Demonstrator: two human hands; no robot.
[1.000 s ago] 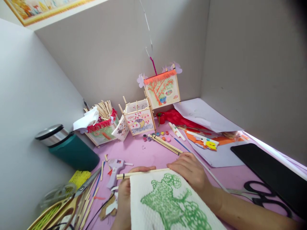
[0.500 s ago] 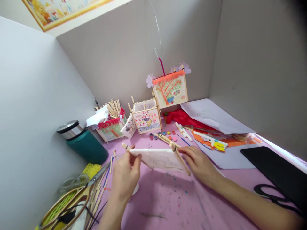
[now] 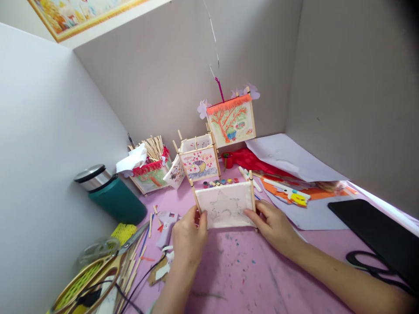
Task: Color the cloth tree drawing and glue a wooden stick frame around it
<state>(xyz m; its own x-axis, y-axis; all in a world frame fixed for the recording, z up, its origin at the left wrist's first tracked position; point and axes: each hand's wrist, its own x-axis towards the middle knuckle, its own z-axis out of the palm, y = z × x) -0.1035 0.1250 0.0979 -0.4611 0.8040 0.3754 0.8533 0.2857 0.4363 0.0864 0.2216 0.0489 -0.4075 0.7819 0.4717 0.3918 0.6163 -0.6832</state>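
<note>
Between my hands stands a small lantern frame of wooden sticks with white paper panels (image 3: pixel 227 204), its near panel showing a faint grey star-like outline. My left hand (image 3: pixel 191 235) grips its left edge, thumb on the front and fingers behind. On the right edge, my right hand (image 3: pixel 271 222) pinches the stick and panel the same way. Some fingertips are hidden behind the panel. Just beyond it, a row of small paint pots (image 3: pixel 221 182) lies near a similar lantern with a moon drawing (image 3: pixel 200 165).
A tree-painted lantern (image 3: pixel 231 120) hangs from a wire. At left are a teal bottle (image 3: pixel 118 203), large scissors (image 3: pixel 114 261), loose sticks (image 3: pixel 129 272) and a glue gun (image 3: pixel 167 226). At right lie papers (image 3: pixel 304 218), a black tablet-like slab (image 3: pixel 369 231) and black-handled scissors (image 3: pixel 369 261).
The lantern frame has tilted upright, so its drawn panel now faces me. My left hand has moved right, uncovering the glue gun.
</note>
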